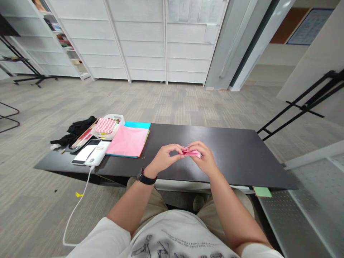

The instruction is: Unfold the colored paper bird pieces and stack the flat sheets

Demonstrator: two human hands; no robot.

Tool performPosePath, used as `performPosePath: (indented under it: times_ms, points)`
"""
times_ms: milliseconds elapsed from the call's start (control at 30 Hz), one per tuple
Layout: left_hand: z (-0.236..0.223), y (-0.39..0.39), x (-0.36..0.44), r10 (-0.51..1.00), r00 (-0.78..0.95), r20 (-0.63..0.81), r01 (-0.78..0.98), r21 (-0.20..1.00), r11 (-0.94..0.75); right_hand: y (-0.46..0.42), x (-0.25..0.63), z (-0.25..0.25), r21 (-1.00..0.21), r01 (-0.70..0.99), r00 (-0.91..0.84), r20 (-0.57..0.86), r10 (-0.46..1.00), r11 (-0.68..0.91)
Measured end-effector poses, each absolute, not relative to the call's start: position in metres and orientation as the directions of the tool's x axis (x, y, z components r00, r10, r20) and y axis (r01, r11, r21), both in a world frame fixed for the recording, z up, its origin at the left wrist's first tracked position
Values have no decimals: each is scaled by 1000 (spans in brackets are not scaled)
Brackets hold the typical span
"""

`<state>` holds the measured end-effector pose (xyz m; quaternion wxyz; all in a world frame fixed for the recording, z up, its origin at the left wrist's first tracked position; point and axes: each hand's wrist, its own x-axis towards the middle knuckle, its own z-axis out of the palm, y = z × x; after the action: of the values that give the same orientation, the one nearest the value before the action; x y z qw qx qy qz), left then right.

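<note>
A small piece of folded pink paper (192, 153) is held just above the dark table, between my two hands. My left hand (167, 156), with a black watch on its wrist, pinches the paper's left end between thumb and fingers. From the other side my right hand (202, 156) grips it, its fingers bent over the top edge. The fingers partly cover the paper, so its exact folded shape cannot be made out. Left of my hands lies a stack of coloured paper sheets (128, 140), pink on top with blue showing at the back.
A white basket (119, 118) holds a pink-and-white patterned item. Beside it lie a phone (86, 152), a white power bank (97, 153) with a cable hanging off the table (231, 150), and black cloth (77, 129). Green paper (262, 192) juts out beneath the right front edge.
</note>
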<state>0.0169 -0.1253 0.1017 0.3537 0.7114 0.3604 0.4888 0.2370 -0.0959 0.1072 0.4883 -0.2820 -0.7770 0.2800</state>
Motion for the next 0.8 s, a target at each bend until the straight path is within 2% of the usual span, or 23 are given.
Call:
performPosePath:
  times_ms: [100, 267, 500, 800]
  points:
    - [104, -129, 15, 826, 304, 474, 195, 818, -541, -96, 244, 110, -690, 144, -421, 606, 675, 709]
    - [106, -134, 18, 790, 245, 561, 221, 761, -609, -98, 248, 110, -641, 191, -427, 628, 651, 743]
    - [116, -134, 14, 776, 402, 487, 211, 775, -596, -100, 258, 113, -509, 251, -518, 648, 559, 823]
    - [109, -136, 14, 788, 330, 520, 329, 719, -612, -102, 260, 113, -488, 282, -553, 621, 556, 826]
